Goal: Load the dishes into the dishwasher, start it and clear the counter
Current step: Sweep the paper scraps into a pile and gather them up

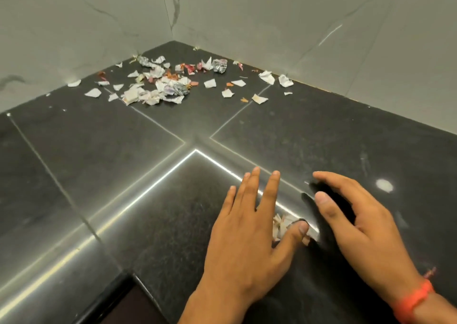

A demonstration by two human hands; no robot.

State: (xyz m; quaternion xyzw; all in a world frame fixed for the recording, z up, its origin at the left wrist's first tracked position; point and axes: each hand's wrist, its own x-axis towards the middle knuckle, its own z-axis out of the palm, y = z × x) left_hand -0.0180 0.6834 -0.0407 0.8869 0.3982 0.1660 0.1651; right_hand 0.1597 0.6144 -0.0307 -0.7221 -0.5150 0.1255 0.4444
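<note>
We see two bare hands low over a dark stone bench [99, 175] set in a corner of pale marbled wall tiles [272, 14]. The left hand [247, 237] lies flat, palm down, its fingers straight and spread, pointing away toward the corner. Its grip is wide and holds nothing; the thumb rests against a small heap of torn scraps [282, 224] lying on the bench between the two hands. The right hand [358, 220] is just beside that heap, on its right, fingers loosely bent and angled inward to the left; its grip is relaxed and we see nothing in it. One orange band [415, 301] circles the right wrist.

The larger litter [163, 84] lies far from the hands, near the corner. We cannot count it exactly: dozens of white paper bits, several crumpled wads and a few reddish and orange fragments. The spread has its long axis running left to right along the back of the bench, thickest left of the corner, thinning into single scraps [267, 77] toward the right wall.

A bright strip of reflected light [138, 200] bends in an angle across the bench.
</note>
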